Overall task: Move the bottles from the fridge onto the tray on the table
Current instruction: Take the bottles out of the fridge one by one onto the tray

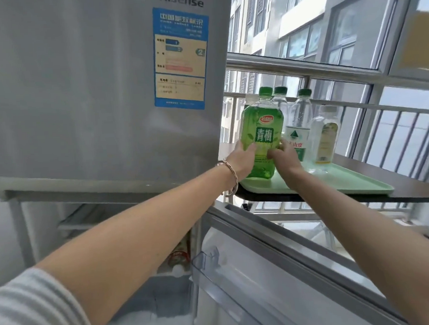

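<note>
We grip the green plum-drink bottle (261, 135) with left hand (242, 159) and right hand (284, 158), standing it on the pale green tray (346, 182) on the tabletop (418, 189), beside 3 clear bottles (303, 123).

Both hands, left hand (242, 158) and right hand (286, 158), grip a green-labelled plastic bottle (261, 135) standing on the near-left corner of a pale green tray (346, 182), clear bottles behind.
</note>
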